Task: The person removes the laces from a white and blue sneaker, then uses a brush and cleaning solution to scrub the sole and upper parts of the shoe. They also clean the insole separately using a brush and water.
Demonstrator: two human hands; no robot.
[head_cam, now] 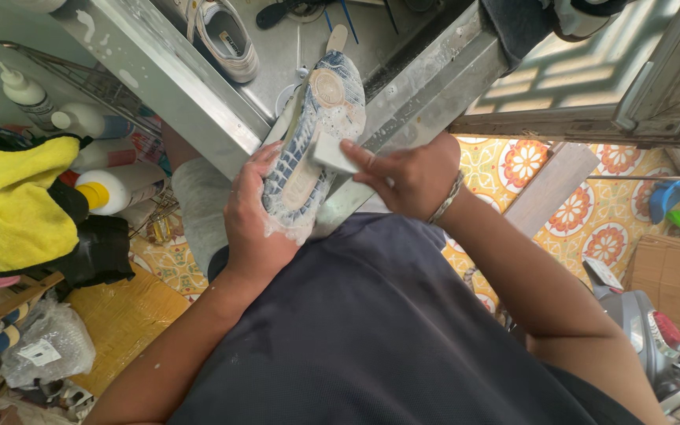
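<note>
My left hand (pixel 252 224) grips a soapy sneaker (pixel 312 142) by its heel end, sole turned up toward me, blue and white tread showing. My right hand (pixel 407 177) holds a small white sponge block (pixel 332 153) and presses it against the middle of the sole. The shoe is held over the front edge of a metal sink (pixel 198 86). A bracelet sits on my right wrist.
Another white sneaker (pixel 226 35) lies in the sink. White squeeze bottles (pixel 108 189) and a yellow cloth (pixel 13 201) sit on a rack at left. A patterned orange floor (pixel 592 212), a cardboard box (pixel 674 271) and a machine are at right.
</note>
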